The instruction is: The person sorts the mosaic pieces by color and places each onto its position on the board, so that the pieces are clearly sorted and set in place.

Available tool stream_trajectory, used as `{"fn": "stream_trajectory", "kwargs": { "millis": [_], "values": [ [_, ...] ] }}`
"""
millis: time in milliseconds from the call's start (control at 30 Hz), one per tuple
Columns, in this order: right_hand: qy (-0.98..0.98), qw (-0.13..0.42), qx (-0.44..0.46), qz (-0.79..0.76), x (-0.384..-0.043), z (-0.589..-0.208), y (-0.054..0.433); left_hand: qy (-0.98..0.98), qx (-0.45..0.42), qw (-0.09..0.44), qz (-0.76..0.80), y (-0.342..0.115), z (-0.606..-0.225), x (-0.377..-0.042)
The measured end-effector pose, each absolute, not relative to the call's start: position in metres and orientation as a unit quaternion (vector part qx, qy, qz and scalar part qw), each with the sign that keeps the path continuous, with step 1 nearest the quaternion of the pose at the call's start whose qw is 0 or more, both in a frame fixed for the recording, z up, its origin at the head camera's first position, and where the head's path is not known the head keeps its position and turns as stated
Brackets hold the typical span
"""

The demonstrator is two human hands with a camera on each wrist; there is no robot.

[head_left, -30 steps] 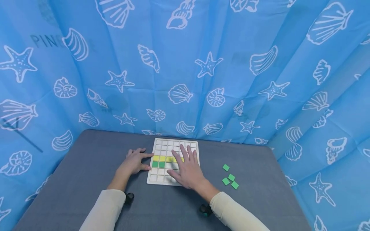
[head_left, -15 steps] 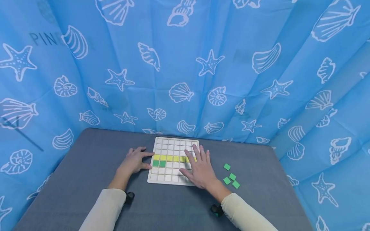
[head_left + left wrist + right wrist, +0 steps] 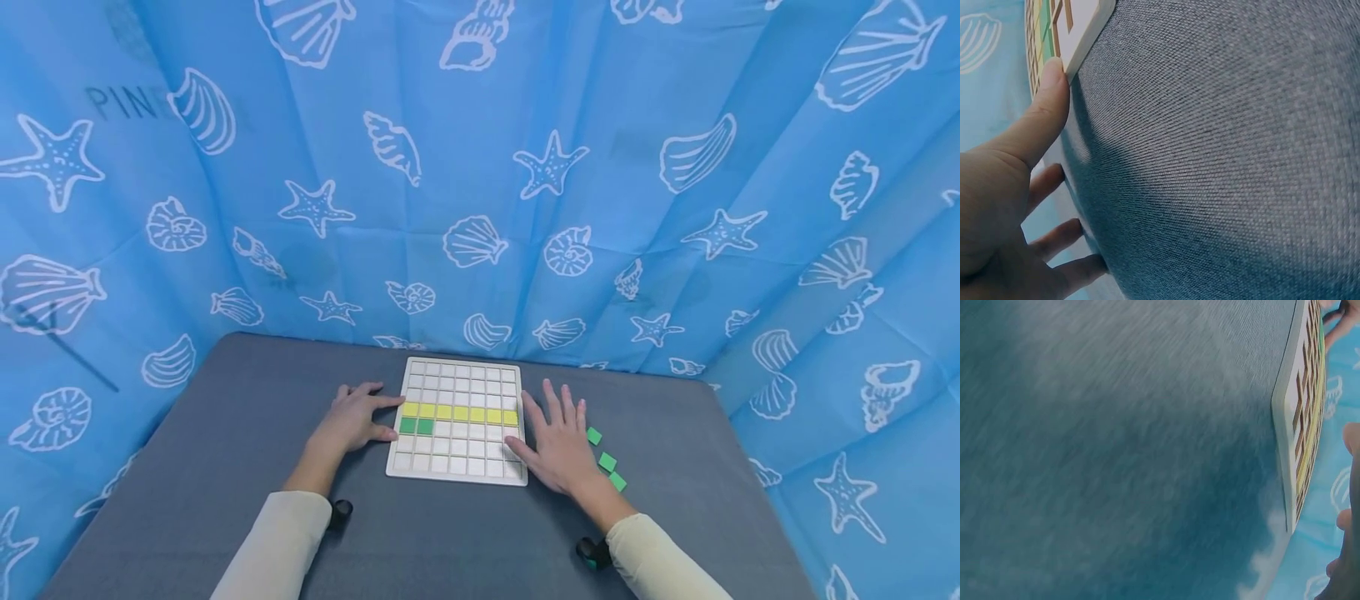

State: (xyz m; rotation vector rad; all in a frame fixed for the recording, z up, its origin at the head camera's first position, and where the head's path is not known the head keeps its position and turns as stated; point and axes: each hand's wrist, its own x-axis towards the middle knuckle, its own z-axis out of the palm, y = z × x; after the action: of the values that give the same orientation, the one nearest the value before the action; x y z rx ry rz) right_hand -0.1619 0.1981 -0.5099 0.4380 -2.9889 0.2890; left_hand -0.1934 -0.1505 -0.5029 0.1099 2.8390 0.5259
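Now the right hand (image 3: pixel 562 450), fingers spread, has moved from over the board (image 3: pixel 459 447) to its right edge, near three visible loose green tiles (image 3: pixel 607 462). Also spread, the left hand (image 3: pixel 352 421) stays at the board's left edge. Yellow tiles (image 3: pixel 461 413) fill one board row; two green squares (image 3: pixel 408 426) start the row below. Grey table (image 3: pixel 465 533) stretches before the board.

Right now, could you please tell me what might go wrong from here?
The right hand is close beside the loose tiles, so it could knock or scatter them. The left hand touches the edge of the board; a sideways push there might slide it. A jolt could also shift the yellow row, though I can't tell how firmly it sits.
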Motion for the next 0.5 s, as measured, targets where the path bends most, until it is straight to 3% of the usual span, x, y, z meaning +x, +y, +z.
{"fn": "stream_trajectory", "kwargs": {
  "millis": [500],
  "values": [
    [-0.986,0.03,0.074,0.144,-0.157,-0.509,0.239,0.974,0.042,0.122,0.187,-0.15,-0.505,-0.194]
  ]
}}
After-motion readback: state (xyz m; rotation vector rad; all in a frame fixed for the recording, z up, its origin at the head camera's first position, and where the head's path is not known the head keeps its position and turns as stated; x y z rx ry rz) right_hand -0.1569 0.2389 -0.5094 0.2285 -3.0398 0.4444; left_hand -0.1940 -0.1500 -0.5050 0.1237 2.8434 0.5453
